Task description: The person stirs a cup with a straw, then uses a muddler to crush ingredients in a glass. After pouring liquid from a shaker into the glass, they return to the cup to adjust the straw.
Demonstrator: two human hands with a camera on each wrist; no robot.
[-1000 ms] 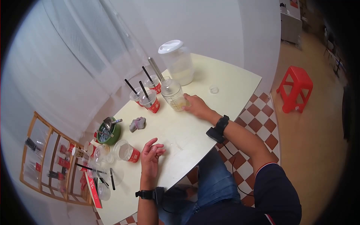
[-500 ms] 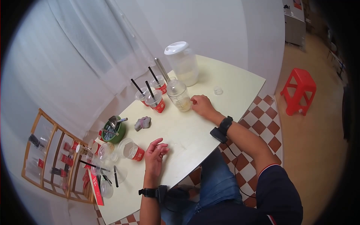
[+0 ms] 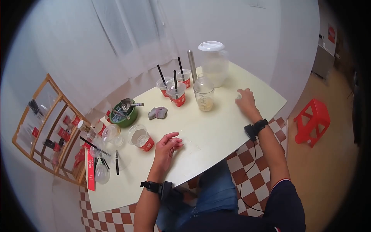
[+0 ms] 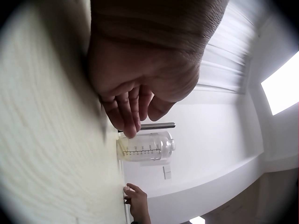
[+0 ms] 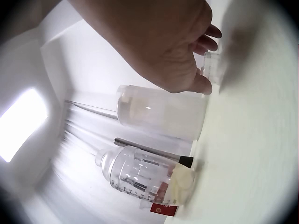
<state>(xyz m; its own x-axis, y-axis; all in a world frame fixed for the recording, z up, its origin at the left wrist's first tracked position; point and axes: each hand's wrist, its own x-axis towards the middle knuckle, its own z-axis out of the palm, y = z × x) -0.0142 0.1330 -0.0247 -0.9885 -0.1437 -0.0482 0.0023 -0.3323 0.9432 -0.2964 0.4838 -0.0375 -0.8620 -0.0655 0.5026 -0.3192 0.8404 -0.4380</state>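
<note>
My right hand (image 3: pixel 246 101) is at the far right of the table, thumb and fingers curled round a small clear cap (image 5: pixel 212 68) at the tabletop. To its left stands a clear shaker bottle (image 3: pixel 204 94) with measuring marks and pale yellow contents at its bottom; its narrow top is uncapped. A metal muddler (image 5: pixel 154 149) with a dark end stands behind the bottle. My left hand (image 3: pixel 166 150) rests at the table's near side, fingers loosely bent and holding nothing. Beside it is a clear cup (image 3: pixel 142 138) with a red label.
A lidded pitcher (image 3: pixel 215 65) stands at the back. Several lidded cups (image 3: pixel 177 96) with black straws, a grey cloth (image 3: pixel 158 113) and a green bowl (image 3: pixel 124 118) of utensils occupy the left half. A wooden rack (image 3: pixel 50 154) is beyond the left edge; a red stool (image 3: pixel 313 121) stands right.
My right hand has let go of the shaker bottle and moved right to the small cap. The head view has turned; my left hand stays by the cup.
</note>
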